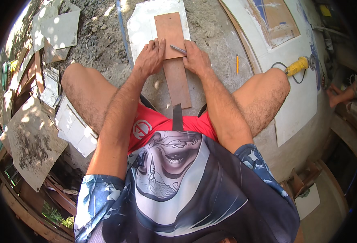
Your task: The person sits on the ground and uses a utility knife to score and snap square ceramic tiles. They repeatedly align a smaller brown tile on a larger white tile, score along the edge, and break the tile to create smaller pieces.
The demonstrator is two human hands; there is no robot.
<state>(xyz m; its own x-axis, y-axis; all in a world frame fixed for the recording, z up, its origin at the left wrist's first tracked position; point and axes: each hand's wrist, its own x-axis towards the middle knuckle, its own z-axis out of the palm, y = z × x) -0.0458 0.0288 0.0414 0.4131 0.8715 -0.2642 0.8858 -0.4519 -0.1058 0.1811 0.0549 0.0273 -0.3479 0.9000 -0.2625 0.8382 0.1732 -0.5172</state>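
Two flat reddish-brown boards lie end to end in front of me. The farther board (pixel 168 26) rests on a white sheet (pixel 140 26), and its near end overlaps the longer, narrower board (pixel 178 83), which runs back toward my lap. My left hand (pixel 150 58) lies along the left edge of the farther board, its fingers stretched out and pressing on it. At the opposite edge, my right hand (pixel 197 60) is closed around a slim grey pen-like tool (pixel 178 50). That tool's tip points left over the farther board; its exact kind is unclear.
A yellow pencil (pixel 237 64) lies on the concrete at right. Farther right, a yellow angle grinder (pixel 297 66) rests on a large white panel (pixel 295 105). Sheet offcuts (pixel 61 30) lie over gravel at left. Another person's bare foot (pixel 333 96) shows at far right.
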